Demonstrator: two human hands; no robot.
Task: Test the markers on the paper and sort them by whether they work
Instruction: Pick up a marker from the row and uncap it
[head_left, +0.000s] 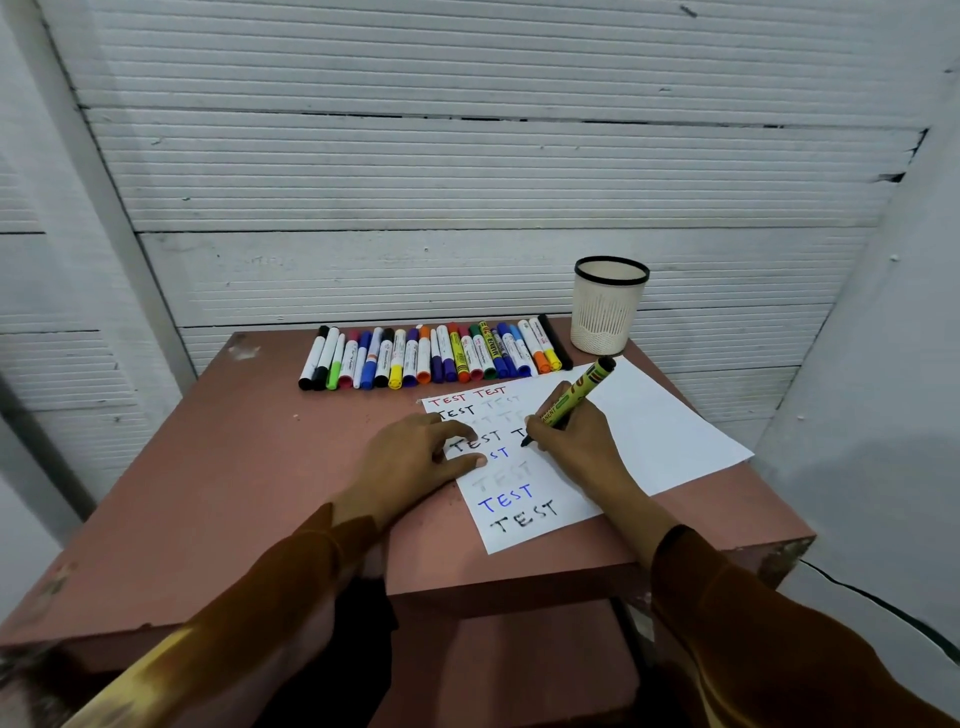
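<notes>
Markers (435, 357) lie side by side in a long row at the far edge of a pinkish table (218, 467), caps toward the person, in many colours: black, green, red, blue, yellow, purple, orange. Just right of the row stands a white mesh cup (608, 306) with a dark rim; nothing shows above its rim, and its inside cannot be seen.

A white sheet of paper (665, 436) lies slanted near the front right of the table. Its left half carries about a dozen copies of the word TEST in columns: some bold in red, black and blue, others faint and grey, barely readable. The right half is bare.

The right hand (576, 441) grips a green and yellow marker (574, 397), fingers curled round the barrel, its black tip touching the paper midway down the second column, beside a bold black TEST. The left hand (415, 457) rests on the paper's left edge, fingers spread and fairly straight, pressing the sheet flat.

Judging by the written words, roughly half the markers seem tested, and testing is in progress. Sorting looks hardly begun: no separate pile of working or dead markers is visible, only the single row.
</notes>
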